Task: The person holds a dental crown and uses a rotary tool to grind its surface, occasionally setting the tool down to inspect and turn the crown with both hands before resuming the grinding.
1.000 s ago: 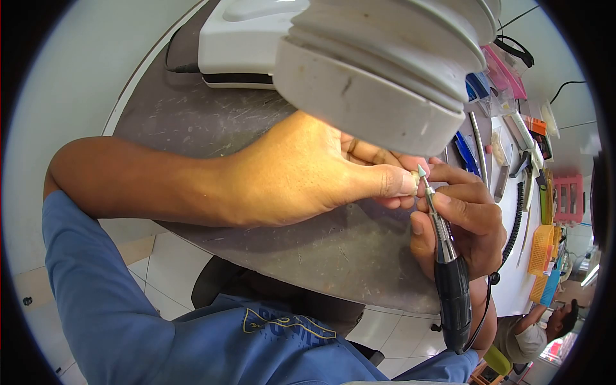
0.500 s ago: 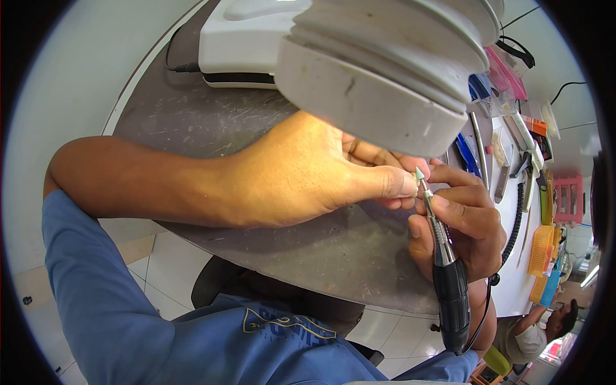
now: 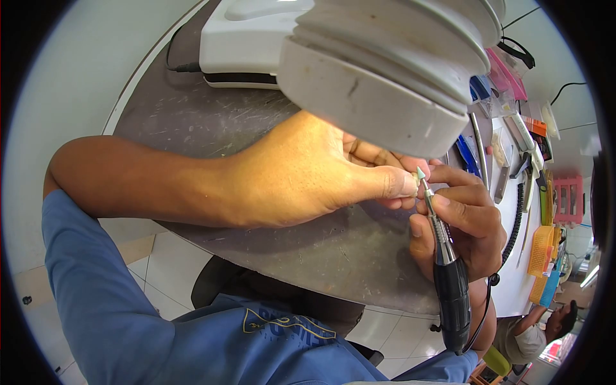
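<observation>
My left hand (image 3: 314, 172) comes in from the left, its thumb and fingertips pinched on a small yellowish-white piece (image 3: 416, 183), mostly covered by the fingers. Wrapped in my right hand (image 3: 476, 221) is a rotary handpiece (image 3: 452, 292) with a black grip and a silver metal nose. Its pale green pointed grinding tip (image 3: 421, 173) is right at the small piece, beside the left thumb. A black cord trails from the handpiece's lower end.
A grey lamp or suction hood (image 3: 378, 96) hangs close above the hands. Behind it stands a white machine (image 3: 240, 48) on the dark worktop (image 3: 192, 122). Several tools, a coiled black cord (image 3: 513, 224) and baskets (image 3: 542, 250) lie to the right. Another person (image 3: 529, 340) sits at lower right.
The handpiece and my right hand have shifted very slightly to the right. My left hand keeps the same hold on the small piece.
</observation>
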The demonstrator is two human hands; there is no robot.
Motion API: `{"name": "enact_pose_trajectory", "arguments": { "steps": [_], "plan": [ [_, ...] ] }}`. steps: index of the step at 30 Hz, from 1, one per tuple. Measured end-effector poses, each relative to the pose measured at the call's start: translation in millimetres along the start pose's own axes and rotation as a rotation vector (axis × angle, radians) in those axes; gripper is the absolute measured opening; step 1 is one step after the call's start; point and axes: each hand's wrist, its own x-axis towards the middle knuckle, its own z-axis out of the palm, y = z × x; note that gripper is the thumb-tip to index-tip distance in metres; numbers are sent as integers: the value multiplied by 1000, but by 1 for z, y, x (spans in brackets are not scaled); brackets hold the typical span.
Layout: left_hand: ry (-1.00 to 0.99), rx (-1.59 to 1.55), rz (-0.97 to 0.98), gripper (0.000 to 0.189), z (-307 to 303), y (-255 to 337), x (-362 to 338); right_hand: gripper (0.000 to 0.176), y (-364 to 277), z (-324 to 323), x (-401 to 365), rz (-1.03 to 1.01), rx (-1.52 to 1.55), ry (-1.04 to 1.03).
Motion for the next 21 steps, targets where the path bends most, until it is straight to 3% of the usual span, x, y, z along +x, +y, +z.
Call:
{"name": "enact_pose_trajectory", "arguments": {
  "steps": [12, 21],
  "plan": [
    [20, 15, 9, 23, 1, 3, 0, 28, -1, -6, -8, 80, 72, -58],
    [37, 72, 18, 24, -4, 1, 1, 33, 7, -6, -5, 24, 79, 56]
  ]
}}
